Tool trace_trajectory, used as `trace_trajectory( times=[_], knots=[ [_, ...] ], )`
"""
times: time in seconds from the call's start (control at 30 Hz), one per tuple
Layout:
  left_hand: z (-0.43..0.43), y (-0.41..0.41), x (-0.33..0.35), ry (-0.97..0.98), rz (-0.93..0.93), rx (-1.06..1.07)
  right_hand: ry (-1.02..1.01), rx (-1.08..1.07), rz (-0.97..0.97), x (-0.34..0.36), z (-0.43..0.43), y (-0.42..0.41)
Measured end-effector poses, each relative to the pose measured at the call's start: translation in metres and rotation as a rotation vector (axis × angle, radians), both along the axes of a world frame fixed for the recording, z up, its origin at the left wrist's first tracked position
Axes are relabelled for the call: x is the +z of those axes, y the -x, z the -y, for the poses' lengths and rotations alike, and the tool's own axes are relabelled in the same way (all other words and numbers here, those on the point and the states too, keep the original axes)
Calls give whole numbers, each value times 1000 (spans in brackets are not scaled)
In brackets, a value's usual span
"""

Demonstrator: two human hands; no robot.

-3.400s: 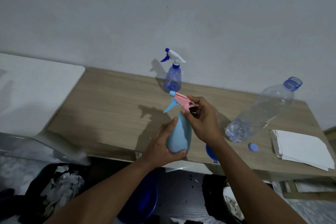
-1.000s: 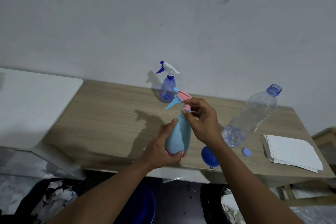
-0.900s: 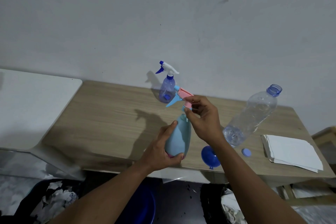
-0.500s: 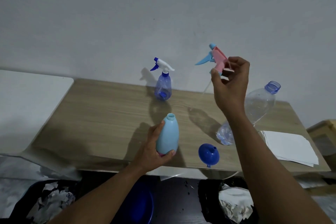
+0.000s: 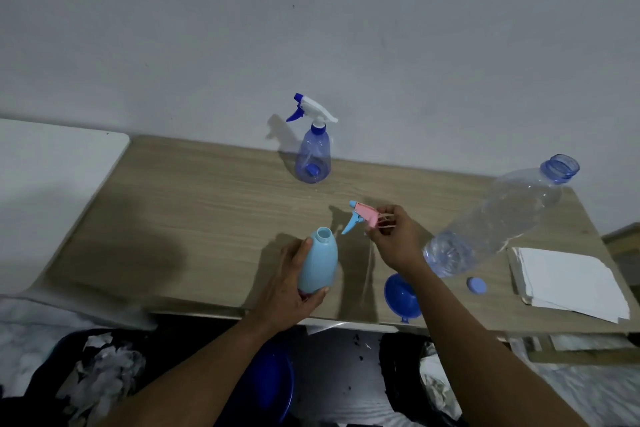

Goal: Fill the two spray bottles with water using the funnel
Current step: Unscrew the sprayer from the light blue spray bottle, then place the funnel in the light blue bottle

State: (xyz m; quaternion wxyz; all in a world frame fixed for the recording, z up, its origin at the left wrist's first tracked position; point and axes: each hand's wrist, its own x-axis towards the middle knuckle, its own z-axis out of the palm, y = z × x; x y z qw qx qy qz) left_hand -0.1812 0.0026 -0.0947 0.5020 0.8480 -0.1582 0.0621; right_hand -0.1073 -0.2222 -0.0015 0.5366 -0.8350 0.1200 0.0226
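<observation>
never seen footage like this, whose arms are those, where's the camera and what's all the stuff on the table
There is no machine here. These are a person's two bare arms, and every picture comes from one wide-angle camera worn on their head, looking forward and down.

The left hand grips the light blue spray bottle, which stands open on the wooden table. The right hand pinches its pink and blue spray head just above the table.

Also on the table are a blue funnel, a large clear water bottle with its cap lying beside it, a second spray bottle near the wall with its head on, and a stack of white paper.
</observation>
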Motion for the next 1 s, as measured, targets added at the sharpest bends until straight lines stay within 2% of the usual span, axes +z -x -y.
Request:
trace_trajectory(
  times=[0.23,0.4,0.53,0.73,1.0],
  knots=[
    [-4,-3,-22,42,-58,28,29,10,-96,-34,0,-10],
    [-4,-2,-17,-49,-26,43,40,-21,-144,-46,1,-14],
    [-4,3,-12,-170,72,79,39,-44,-166,-55,3,-17],
    [-6,2,-14,-293,174,69,104,-14,-120,-55,5,-16],
    [-4,5,-11,-380,101,133,217,-43,112,-13,36,26]
  ],
)
